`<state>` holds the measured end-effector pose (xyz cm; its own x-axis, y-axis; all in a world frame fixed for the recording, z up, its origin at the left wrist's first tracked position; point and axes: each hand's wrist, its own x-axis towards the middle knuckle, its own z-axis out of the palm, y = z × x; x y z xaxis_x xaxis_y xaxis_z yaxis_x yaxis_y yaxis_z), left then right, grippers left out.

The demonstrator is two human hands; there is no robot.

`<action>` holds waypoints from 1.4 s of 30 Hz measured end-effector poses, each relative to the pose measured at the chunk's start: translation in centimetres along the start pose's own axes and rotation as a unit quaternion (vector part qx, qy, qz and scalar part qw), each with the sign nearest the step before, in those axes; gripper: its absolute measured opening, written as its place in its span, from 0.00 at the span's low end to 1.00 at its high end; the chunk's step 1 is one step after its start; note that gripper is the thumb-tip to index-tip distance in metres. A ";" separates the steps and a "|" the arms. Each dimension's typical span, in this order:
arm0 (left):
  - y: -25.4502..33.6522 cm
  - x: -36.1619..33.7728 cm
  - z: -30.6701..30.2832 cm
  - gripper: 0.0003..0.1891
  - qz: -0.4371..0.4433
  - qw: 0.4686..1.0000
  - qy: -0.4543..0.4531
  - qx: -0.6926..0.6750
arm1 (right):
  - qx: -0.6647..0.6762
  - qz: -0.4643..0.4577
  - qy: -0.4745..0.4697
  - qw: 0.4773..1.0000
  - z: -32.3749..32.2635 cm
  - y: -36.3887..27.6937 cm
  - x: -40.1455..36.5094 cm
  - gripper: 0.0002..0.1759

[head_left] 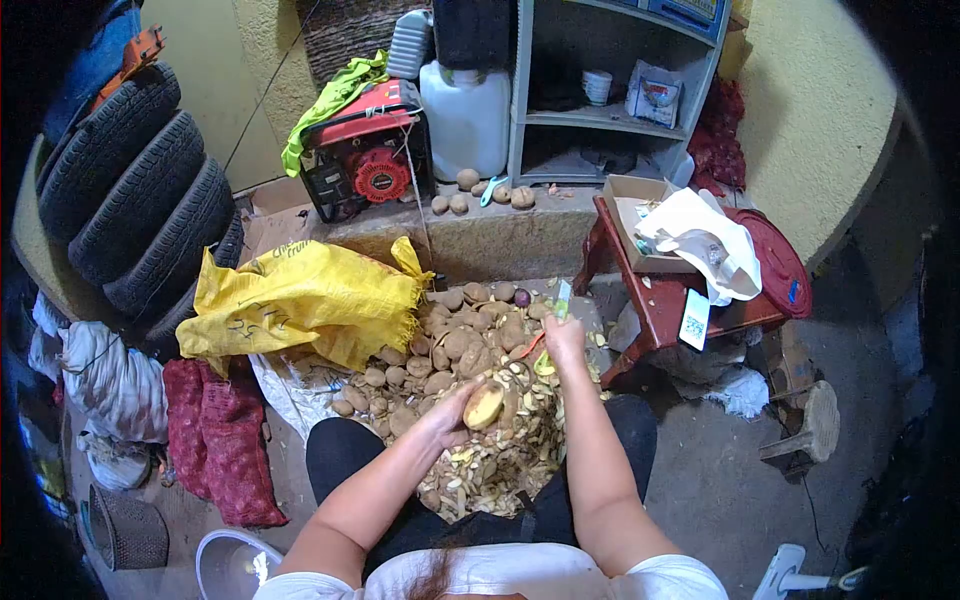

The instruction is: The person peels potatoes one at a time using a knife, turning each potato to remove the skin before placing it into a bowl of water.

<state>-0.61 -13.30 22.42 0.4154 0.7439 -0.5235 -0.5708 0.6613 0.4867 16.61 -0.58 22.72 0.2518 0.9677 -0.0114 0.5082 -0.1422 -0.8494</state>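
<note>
My left hand (pixel 452 415) is wrapped round a potato (pixel 484 406) whose upper face is peeled to pale yellow. To the right, my right hand (pixel 566 342) is closed on a knife (pixel 563 297), its pale flat blade pointing away from me. Just below that hand, a yellow-green tool (pixel 544 364) and an orange one (pixel 528 346) lie on the heap. Peelings (pixel 487 478) are piled between my knees, under the left hand. Unpeeled potatoes (pixel 462 345) spread beyond, with a small purple onion (pixel 521 298) at their far edge.
A yellow sack (pixel 305 305) lies left of the potatoes; red net bags (pixel 222 440) stand nearer. At right is a red wooden table (pixel 640 270) bearing a box and phone (pixel 694 320). A generator (pixel 370 150) and a blue peeler (pixel 492 190) are on the ledge behind.
</note>
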 end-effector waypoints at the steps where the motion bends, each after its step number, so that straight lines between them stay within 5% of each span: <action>1: 0.3 -0.1 0.3 0.19 0.001 1.000 0.000 -0.001 | 0.000 -0.001 -0.001 1.000 0.0 0.2 0.2 0.19; 3: 1.0 -0.2 0.9 0.21 0.024 0.994 0.090 -0.058 | 0.050 0.024 0.064 0.996 0.1 1.5 1.0 0.19; 7: 0.8 0.5 -0.8 0.22 0.024 0.996 0.062 -0.057 | 0.099 0.020 0.038 0.994 0.2 1.3 1.0 0.17; 11: -0.3 1.8 -0.9 0.21 0.023 0.988 0.146 -0.047 | 0.077 -0.085 0.039 0.993 1.0 -0.2 -1.1 0.16; 14: -0.8 1.8 0.0 0.19 0.073 0.978 0.191 0.031 | 0.066 -0.065 0.023 0.995 1.3 -1.6 -2.6 0.16; 23: -1.9 1.7 1.5 0.16 0.088 0.971 0.216 0.043 | -0.024 -0.159 0.051 0.986 1.6 -2.9 -4.5 0.18; 26: -1.4 1.6 1.1 0.18 0.107 0.978 0.172 0.048 | 0.076 -0.051 0.016 0.996 -0.4 -3.8 -3.9 0.18; 27: -1.3 2.4 -0.1 0.19 0.086 0.978 0.188 0.031 | 0.127 -0.095 0.036 0.987 0.0 -2.2 -2.7 0.18; 30: 0.2 2.4 -1.4 0.20 0.077 0.975 0.209 0.002 | -0.014 -0.167 0.018 0.986 -2.6 -4.1 -4.3 0.15; 32: 1.3 2.3 -2.2 0.20 0.089 0.977 0.195 -0.017 | -0.140 -0.400 0.010 0.906 -1.4 -2.8 -5.7 0.10; 33: 1.5 2.4 -2.4 0.20 0.091 0.976 0.196 -0.019 | -0.139 -0.402 0.007 0.905 -0.7 -2.2 -6.4 0.10; 35: 1.8 2.6 -2.9 0.19 0.103 0.971 0.216 -0.018 | -0.229 -0.525 -0.041 0.819 0.7 -1.1 -7.8 0.04; 42: 2.2 1.6 -1.1 0.18 0.109 0.951 0.289 0.004 | -0.282 -0.544 -0.042 0.789 2.3 0.3 -9.2 0.06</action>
<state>-1.97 -10.72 21.90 -0.1720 0.6877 -0.7053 -0.5919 0.5002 0.6320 12.57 -9.06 21.32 -0.6298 0.5879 0.5077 0.6779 0.7351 -0.0102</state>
